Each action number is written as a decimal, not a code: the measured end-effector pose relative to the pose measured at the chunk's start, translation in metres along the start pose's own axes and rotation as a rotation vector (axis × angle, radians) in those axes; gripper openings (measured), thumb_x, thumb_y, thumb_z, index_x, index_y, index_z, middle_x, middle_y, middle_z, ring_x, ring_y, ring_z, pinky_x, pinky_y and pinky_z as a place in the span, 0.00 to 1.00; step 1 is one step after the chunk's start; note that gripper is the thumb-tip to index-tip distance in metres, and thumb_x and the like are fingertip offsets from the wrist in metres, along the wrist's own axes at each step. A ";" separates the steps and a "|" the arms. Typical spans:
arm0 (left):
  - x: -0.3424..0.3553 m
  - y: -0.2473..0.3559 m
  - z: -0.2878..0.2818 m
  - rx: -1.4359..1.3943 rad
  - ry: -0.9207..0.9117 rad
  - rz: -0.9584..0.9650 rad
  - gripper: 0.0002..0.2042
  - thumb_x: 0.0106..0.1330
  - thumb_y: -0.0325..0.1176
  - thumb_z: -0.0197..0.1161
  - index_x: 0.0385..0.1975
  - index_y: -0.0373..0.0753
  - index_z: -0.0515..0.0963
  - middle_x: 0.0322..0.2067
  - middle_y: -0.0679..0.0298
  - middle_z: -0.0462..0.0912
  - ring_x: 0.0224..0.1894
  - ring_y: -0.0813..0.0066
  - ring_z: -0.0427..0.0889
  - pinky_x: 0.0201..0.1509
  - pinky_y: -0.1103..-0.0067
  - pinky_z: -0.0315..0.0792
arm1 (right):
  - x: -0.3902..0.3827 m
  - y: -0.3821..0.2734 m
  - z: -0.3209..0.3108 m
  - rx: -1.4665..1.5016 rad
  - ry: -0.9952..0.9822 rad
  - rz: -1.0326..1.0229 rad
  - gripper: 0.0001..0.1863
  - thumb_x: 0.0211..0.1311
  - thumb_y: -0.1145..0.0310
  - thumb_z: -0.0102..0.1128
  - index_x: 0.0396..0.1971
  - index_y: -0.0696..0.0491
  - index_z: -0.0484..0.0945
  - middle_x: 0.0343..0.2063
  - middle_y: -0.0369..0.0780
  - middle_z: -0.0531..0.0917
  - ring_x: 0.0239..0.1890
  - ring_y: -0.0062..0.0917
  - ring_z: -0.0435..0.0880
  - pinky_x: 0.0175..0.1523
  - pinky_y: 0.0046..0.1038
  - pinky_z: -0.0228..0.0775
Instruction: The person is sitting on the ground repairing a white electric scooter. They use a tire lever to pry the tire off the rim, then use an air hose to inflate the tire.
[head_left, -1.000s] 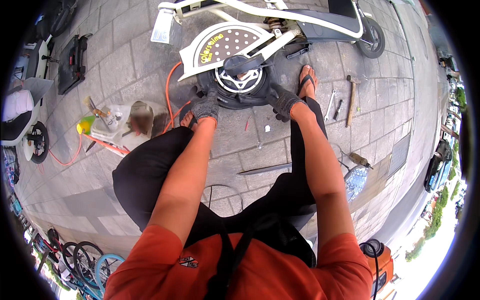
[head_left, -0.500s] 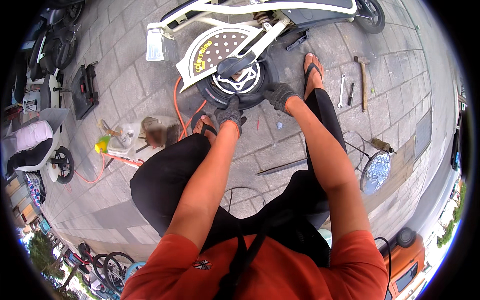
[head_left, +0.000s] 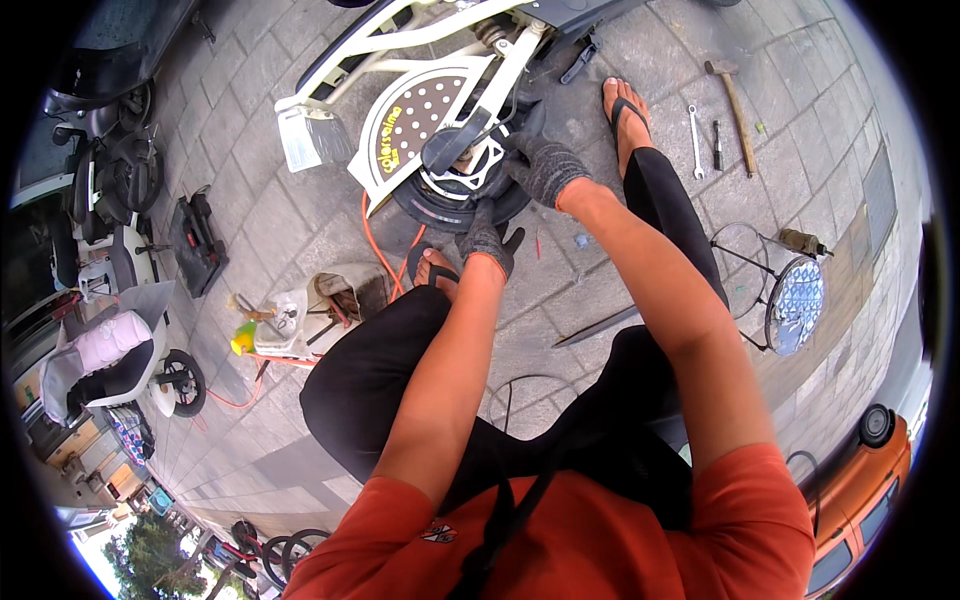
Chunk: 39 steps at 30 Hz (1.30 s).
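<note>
A white electric scooter (head_left: pixel 455 45) lies on its side at the top, its black tyre (head_left: pixel 425 207) around a white-spoked wheel (head_left: pixel 488 168). My left hand (head_left: pixel 483 243), in a dark grey knitted glove, grips the tyre's near edge; its thumb sticks out to the right. At the wheel's right side, my gloved right hand (head_left: pixel 550 172) has its fingers curled over the tyre, with the fingertips partly hidden. A dark section of rubber stands up just beyond that hand. A black pedal-like part (head_left: pixel 455 150) crosses the wheel.
On the right lie a wrench (head_left: pixel 696 142), a thin black tool (head_left: pixel 717 145) and a hammer (head_left: pixel 738 115). A patterned round stool (head_left: pixel 797 305) stands lower right. A tool-filled container (head_left: pixel 345 295) and an orange hose (head_left: pixel 375 240) are left of my legs. A dark flat bar (head_left: pixel 597 326) lies between my legs.
My right hand has moved up and inward along the tyre, from its outer right edge to over the wheel's side. My left hand remains at the near edge. The head view has shifted.
</note>
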<state>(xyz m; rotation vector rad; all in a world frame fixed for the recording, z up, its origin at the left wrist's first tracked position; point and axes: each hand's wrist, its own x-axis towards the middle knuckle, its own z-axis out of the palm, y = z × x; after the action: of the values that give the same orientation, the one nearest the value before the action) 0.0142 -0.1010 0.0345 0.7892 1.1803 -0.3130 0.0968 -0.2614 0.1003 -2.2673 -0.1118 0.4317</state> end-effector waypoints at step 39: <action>0.084 0.026 -0.032 -0.012 0.067 -0.003 0.40 0.60 0.45 0.73 0.69 0.41 0.60 0.56 0.55 0.78 0.46 0.57 0.85 0.40 0.60 0.82 | -0.021 -0.069 0.005 -0.224 -0.488 -0.300 0.20 0.59 0.63 0.56 0.51 0.51 0.82 0.48 0.50 0.86 0.52 0.45 0.84 0.58 0.39 0.75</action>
<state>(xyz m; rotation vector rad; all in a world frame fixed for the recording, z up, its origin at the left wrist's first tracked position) 0.0389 -0.0460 -0.0370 0.7924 1.2448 -0.2837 0.0798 -0.2159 0.1543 -2.2625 -0.7712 0.8335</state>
